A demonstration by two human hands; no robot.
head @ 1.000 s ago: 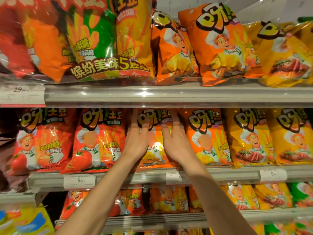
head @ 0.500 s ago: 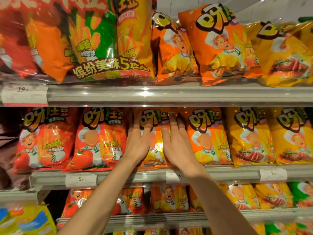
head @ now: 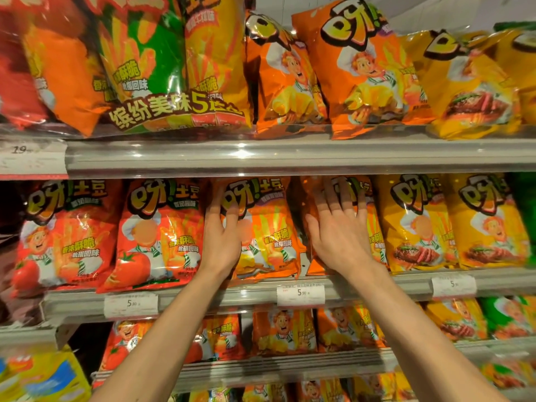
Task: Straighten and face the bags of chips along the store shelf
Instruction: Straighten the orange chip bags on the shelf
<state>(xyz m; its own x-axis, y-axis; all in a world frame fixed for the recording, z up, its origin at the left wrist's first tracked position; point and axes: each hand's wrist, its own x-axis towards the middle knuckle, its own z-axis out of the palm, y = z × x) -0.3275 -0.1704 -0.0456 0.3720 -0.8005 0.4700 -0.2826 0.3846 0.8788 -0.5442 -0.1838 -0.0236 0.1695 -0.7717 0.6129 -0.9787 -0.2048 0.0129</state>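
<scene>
Hands have split apart: right hand [head: 340, 236] now flat, fingers spread, on the next orange bag [head: 374, 224]; left hand [head: 222, 239] presses open-fingered on the middle-shelf [head: 203, 300] orange chip bag [head: 266, 239]

Head-height, close, facing shelves [head: 261, 158]

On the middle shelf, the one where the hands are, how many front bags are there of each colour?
Red bags: 2
Orange bags: 2
Yellow bags: 2
Total: 6
</scene>
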